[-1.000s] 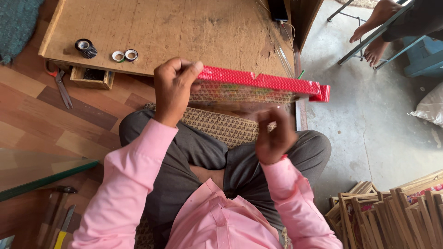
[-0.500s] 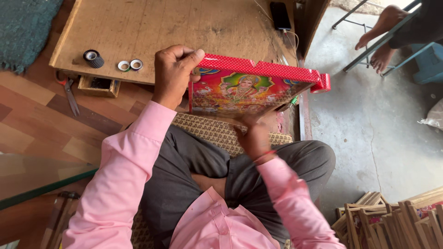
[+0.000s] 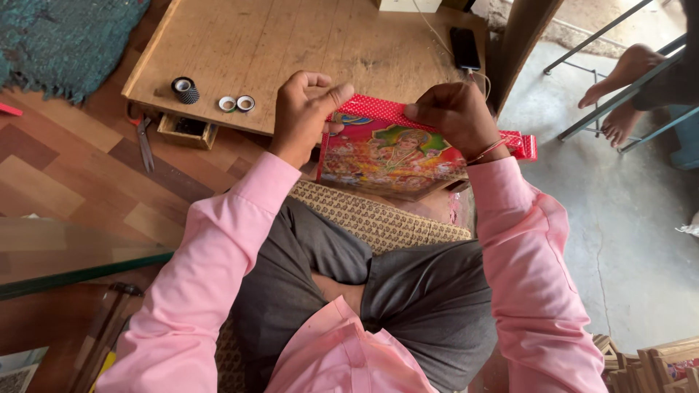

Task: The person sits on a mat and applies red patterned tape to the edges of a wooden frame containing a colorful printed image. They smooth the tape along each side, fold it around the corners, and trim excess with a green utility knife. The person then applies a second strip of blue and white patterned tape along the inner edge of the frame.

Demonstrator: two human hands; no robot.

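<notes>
Since half a second ago, your right hand [image 3: 457, 116] has come up from the lower edge of the framed picture [image 3: 393, 156] to its top rail, and the picture tilts more face-up.

Head view: your left hand [image 3: 306, 109] pinches the frame's top left corner, your right clasps the top rail just beside it. The picture's long axis runs left to right between your hands, over your lap, at the near edge of the wooden board [image 3: 291, 44].
</notes>
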